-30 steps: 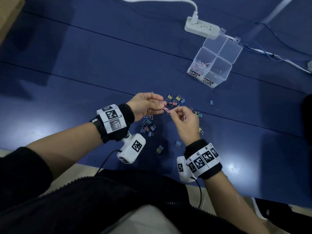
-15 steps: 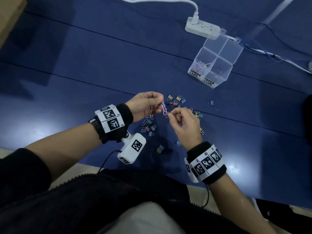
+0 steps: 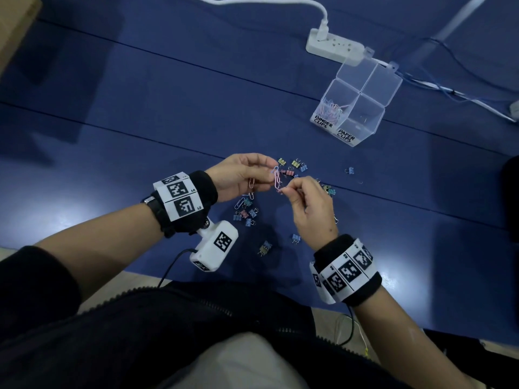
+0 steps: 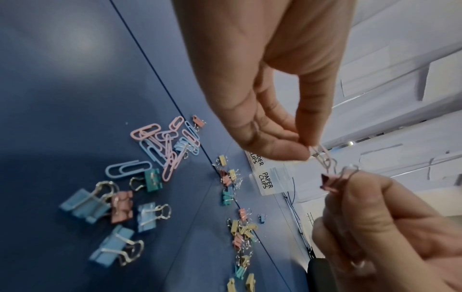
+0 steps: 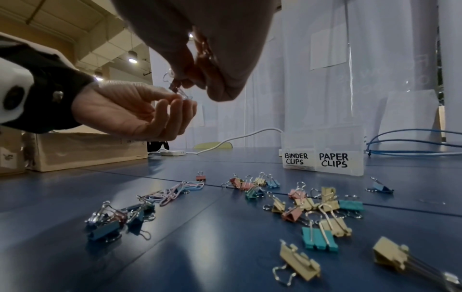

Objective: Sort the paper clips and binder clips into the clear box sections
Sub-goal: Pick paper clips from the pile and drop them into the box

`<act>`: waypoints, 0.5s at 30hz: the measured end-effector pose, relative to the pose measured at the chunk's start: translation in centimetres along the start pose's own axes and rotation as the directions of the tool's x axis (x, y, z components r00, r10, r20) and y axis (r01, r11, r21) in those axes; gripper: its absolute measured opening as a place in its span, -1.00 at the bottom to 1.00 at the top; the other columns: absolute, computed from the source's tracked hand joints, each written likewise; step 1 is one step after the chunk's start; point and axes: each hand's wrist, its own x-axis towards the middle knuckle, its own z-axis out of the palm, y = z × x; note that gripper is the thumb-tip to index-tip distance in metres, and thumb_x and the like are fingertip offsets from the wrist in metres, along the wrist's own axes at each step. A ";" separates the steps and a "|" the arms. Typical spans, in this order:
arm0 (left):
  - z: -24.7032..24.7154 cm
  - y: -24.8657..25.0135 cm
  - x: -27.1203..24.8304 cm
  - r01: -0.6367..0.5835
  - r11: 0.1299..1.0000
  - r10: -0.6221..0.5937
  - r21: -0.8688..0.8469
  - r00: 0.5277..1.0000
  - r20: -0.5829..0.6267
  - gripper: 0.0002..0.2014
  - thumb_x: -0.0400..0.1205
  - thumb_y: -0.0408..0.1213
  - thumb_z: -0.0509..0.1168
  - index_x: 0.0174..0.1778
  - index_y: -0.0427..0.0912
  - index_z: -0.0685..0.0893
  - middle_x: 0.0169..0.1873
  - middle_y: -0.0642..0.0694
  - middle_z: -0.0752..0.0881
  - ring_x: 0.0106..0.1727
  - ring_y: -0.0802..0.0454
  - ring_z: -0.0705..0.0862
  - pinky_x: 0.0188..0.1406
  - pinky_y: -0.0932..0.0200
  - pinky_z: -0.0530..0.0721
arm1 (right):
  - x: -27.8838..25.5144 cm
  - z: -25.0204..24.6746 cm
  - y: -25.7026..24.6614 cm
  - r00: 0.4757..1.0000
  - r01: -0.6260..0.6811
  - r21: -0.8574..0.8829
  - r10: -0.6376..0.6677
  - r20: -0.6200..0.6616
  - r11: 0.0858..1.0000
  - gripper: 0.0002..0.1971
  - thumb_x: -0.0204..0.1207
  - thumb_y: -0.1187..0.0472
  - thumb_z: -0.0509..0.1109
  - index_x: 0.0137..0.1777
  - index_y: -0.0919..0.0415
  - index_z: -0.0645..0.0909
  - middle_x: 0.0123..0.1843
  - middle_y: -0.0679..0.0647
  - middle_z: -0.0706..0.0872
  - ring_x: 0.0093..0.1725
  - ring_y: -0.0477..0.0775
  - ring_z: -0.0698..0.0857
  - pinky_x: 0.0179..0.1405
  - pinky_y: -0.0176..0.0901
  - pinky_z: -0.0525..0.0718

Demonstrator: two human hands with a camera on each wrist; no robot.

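My left hand [image 3: 270, 172] pinches pink and pale blue paper clips [image 3: 277, 177] between thumb and forefinger, above the blue table [image 3: 140, 108]. My right hand [image 3: 284, 190] pinches a small pink binder clip [image 4: 329, 184] just below them; its wire handle touches the paper clips [image 4: 322, 157]. Whether they are hooked together I cannot tell. Loose paper clips [image 4: 162, 146] and coloured binder clips [image 5: 322, 209] lie scattered under both hands. The clear box [image 3: 390, 88] stands at the far right; its section labelled BINDER CLIPS holds a heap of paper clips [image 3: 331, 108].
A white power strip [image 3: 334, 47] and its cord lie behind the box, with blue cables [image 3: 455, 92] to its right. A cardboard box [image 5: 87, 150] stands at the far left. The table's front edge runs close to my body.
Both hands have drawn slightly apart and the left has lifted. The paper clips now hang upright between the fingertips instead of lying pinched between both hands.
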 end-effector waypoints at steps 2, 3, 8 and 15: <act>0.2 0.2 -0.2 0.019 1.000 -0.020 0.011 0.999 0.040 -0.78 0.63 -0.55 0.17 -0.14 -0.16 0.63 -0.54 0.06 0.72 -0.50 0.25 0.69 -0.48 0.42 0.67 | 0.0 0.0 0.0 1.000 0.003 0.005 -0.003 0.000 1.000 -0.83 0.55 0.31 0.27 -0.22 0.41 0.54 -0.28 -0.02 0.48 -0.28 -0.20 0.34 -0.21 -0.59 0.38; 0.2 0.2 -0.3 0.025 0.999 -0.027 0.021 0.998 0.057 -0.78 0.63 -0.54 0.18 -0.11 -0.15 0.64 -0.53 0.07 0.72 -0.49 0.26 0.69 -0.48 0.43 0.66 | 0.0 0.0 0.0 1.000 0.006 0.001 -0.006 0.004 1.000 -0.83 0.55 0.31 0.26 -0.22 0.40 0.54 -0.29 -0.03 0.47 -0.29 -0.21 0.34 -0.20 -0.58 0.38; 0.1 0.1 -0.2 0.007 0.996 -0.013 0.092 0.998 0.058 -0.79 0.61 -0.56 0.21 -0.07 -0.15 0.62 -0.48 0.06 0.71 -0.55 0.27 0.66 -0.52 0.48 0.62 | -0.1 0.1 0.2 0.999 0.009 -0.005 -0.009 0.037 1.000 -0.83 0.55 0.29 0.26 -0.22 0.39 0.54 -0.32 -0.20 0.41 -0.26 -0.35 0.42 -0.19 -0.61 0.37; 0.1 -0.3 0.0 -0.042 0.992 0.028 0.122 0.994 0.110 -0.70 0.62 -0.56 0.18 -0.20 -0.14 0.74 -0.54 0.10 0.71 -0.49 0.29 0.66 -0.44 0.46 0.67 | 0.0 -0.2 0.1 0.997 -0.075 0.144 0.071 0.035 0.987 -0.87 0.52 0.25 0.25 -0.21 0.28 0.55 -0.28 -0.02 0.65 -0.27 -0.16 0.54 -0.23 -0.50 0.45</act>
